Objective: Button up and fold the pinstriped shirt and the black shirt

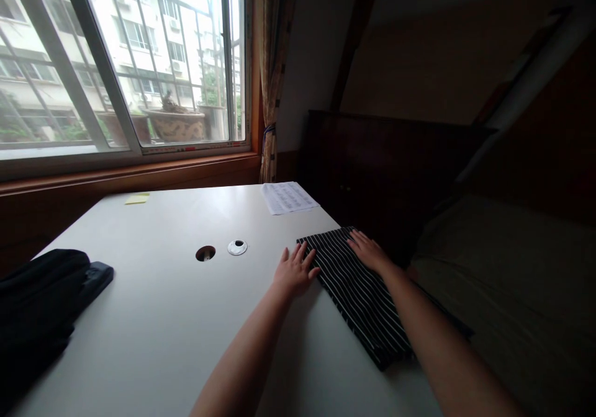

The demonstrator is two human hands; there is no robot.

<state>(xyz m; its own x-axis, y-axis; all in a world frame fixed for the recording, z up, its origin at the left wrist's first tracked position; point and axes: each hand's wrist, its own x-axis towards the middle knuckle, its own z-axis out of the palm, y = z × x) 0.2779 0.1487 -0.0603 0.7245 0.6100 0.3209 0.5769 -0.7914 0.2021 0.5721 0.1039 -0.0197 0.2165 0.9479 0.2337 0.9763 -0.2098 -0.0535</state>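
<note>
Right of centre in the frame, the striped cloth, black with thin white lines, lies spread on the white table, its far end by the table's edge and its near end reaching toward the lower right. My left hand is at its left edge, palm down, fingers spread wide, the fingertips at the far left corner; I grip nothing with it. My right hand lies on the far right part, fingers stretched out and loosely apart, pressing no fold between them; my right forearm covers some of the stripes.

Left of my hands, at mid-frame, are a round hole and, just beside it, a pale cap with a dark opening. Beyond my hands, papers lie near the table's far right corner, and a yellow note near the far left one. Dark clothes are heaped at the lower left. A window fills the upper left, with a tied curtain at its right.
</note>
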